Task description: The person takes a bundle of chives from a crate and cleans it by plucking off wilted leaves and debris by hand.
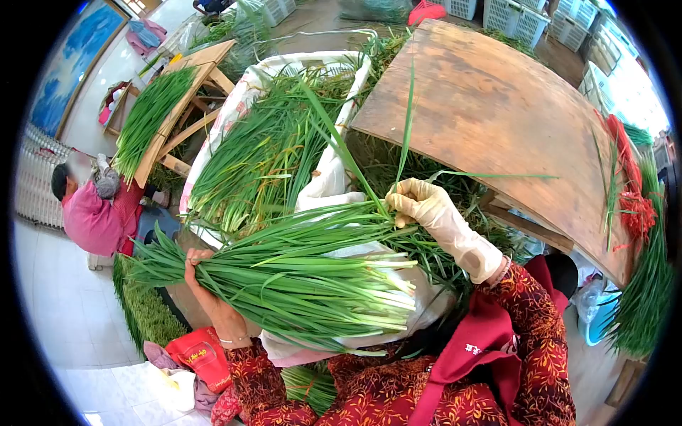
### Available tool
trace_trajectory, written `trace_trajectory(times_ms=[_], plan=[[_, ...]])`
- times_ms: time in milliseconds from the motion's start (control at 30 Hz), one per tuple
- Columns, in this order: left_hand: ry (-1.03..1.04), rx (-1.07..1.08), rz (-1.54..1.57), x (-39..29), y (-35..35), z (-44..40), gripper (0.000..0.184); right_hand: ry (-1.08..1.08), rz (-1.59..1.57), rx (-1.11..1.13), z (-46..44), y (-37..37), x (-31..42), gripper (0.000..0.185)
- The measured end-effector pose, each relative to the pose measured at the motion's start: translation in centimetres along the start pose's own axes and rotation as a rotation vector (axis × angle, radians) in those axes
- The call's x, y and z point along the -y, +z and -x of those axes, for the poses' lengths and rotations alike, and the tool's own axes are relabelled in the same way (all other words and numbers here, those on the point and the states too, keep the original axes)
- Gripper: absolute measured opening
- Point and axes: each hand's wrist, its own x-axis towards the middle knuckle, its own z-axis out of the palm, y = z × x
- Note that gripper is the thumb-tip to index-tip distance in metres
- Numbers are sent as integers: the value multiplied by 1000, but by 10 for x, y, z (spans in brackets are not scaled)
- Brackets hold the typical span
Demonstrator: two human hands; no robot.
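Note:
A thick bunch of garlic chives (305, 284) lies across my lap, its pale stem ends to the right and leaf tips to the left. My left hand (206, 287), bare, is wrapped round the leafy end. Above the stem ends, my right hand (433, 216) wears a cream glove and pinches a few loose chive leaves (346, 153) between thumb and fingers. Those leaves fan out upward and to the right. Just beyond the bunch, a white-lined basket (213, 167) holds a heap of loose chives (259, 156), some of them yellowed.
A wooden board table (483, 92) stands at the right, with red ties (632, 192) and chives on its edge. On the left, a person in pink (103, 213) sits by a wooden stand (181, 106) with chives. White crates (515, 21) stand at the back; a red bag (199, 358) lies lower left.

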Motion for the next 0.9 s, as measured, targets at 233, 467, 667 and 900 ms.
trace_trajectory(times_ms=[233, 467, 667, 900], plan=[[29, -40, -30, 6, 0, 4, 15, -175, -154, -59, 8, -20, 4, 17], [-88, 23, 215, 7, 4, 3, 21, -266, -70, -211, 42, -41, 39, 20], [157, -317, -217, 21, 17, 10, 22, -376, -200, -266, 69, -51, 59, 15], [-19, 25, 111, -1, -59, 1, 42, -658, -371, -507, 90, -98, 68, 17]])
